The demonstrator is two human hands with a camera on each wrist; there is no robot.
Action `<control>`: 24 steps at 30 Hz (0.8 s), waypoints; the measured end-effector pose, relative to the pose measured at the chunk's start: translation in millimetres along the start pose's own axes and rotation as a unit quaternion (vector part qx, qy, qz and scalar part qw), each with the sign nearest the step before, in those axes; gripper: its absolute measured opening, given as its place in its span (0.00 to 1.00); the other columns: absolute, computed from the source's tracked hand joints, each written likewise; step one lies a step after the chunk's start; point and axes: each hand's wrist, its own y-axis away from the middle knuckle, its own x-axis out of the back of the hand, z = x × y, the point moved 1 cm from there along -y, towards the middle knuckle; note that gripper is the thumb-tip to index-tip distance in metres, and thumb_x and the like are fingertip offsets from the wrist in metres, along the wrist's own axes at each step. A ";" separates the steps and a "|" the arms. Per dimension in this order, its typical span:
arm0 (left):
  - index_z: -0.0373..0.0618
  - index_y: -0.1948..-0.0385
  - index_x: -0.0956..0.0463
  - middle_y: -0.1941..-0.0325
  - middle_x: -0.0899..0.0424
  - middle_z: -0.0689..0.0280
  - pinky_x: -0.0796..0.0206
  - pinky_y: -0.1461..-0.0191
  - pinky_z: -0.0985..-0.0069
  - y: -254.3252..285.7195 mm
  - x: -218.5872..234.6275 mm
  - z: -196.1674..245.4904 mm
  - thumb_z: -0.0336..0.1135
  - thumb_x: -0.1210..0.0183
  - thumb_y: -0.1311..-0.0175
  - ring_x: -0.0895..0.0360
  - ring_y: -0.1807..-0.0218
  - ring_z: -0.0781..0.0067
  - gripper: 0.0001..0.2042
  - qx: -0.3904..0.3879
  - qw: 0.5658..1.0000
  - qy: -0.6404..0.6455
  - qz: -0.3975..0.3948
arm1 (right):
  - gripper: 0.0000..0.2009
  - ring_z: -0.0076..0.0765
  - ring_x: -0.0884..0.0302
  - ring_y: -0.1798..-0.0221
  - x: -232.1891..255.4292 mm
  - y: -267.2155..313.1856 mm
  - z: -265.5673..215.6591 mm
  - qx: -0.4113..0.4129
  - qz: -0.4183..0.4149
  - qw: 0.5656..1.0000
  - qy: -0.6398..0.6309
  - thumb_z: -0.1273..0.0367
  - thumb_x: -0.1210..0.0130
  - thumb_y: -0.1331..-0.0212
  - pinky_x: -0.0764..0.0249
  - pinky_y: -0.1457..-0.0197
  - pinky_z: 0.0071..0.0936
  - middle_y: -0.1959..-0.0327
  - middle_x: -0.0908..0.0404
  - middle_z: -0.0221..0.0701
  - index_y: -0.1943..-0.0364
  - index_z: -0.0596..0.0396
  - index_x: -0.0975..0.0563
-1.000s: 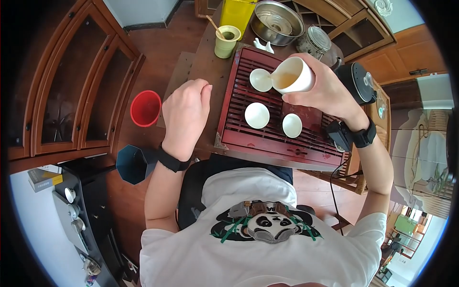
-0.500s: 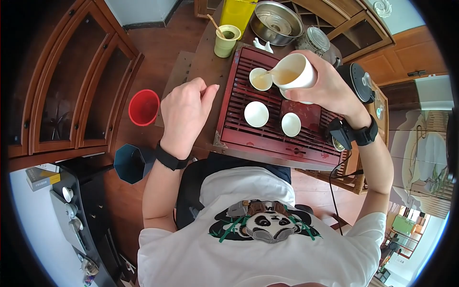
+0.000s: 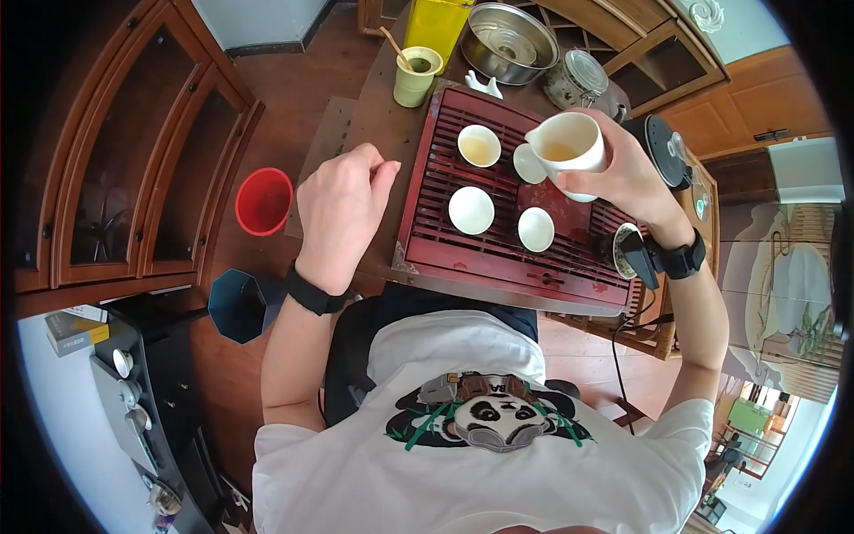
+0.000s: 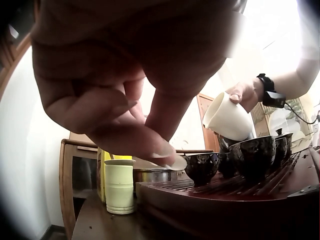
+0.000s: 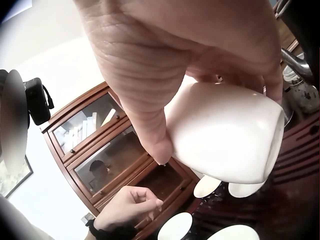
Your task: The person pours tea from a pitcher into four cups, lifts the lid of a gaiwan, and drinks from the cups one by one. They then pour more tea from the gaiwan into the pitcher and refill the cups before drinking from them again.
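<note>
My right hand grips a white tea pitcher with amber tea inside, thumb on its near side. The pitcher is slightly tilted, its spout towards the left, above a teacup that it partly overlaps in the head view. Left of that stands a teacup with pale tea. Two nearer teacups show white insides; in the left wrist view the cups have dark patterned outsides. Left of the tea tray, my left hand hovers with loosely curled fingers, holding nothing.
A green bamboo-shaped pot with a wooden stick, a yellow box, a metal basin and a glass jar stand behind the tray. A black-lidded kettle is at right. Bins, one red, stand on the floor.
The pitcher has moved right and tipped back more upright; the stream from its spout has stopped. The far left teacup now holds tea. My left hand has barely moved.
</note>
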 end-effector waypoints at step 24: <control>0.44 0.73 0.24 0.77 0.18 0.59 0.29 0.69 0.59 -0.5 -4.0 2.3 0.35 0.37 0.34 0.18 0.71 0.53 0.09 0.015 1.000 -0.012 -0.001 | 0.35 0.32 0.19 0.49 19.7 16.6 4.1 -0.021 0.000 0.994 0.108 0.61 0.24 0.54 0.25 0.40 0.31 0.52 0.16 0.35 0.40 0.60 0.26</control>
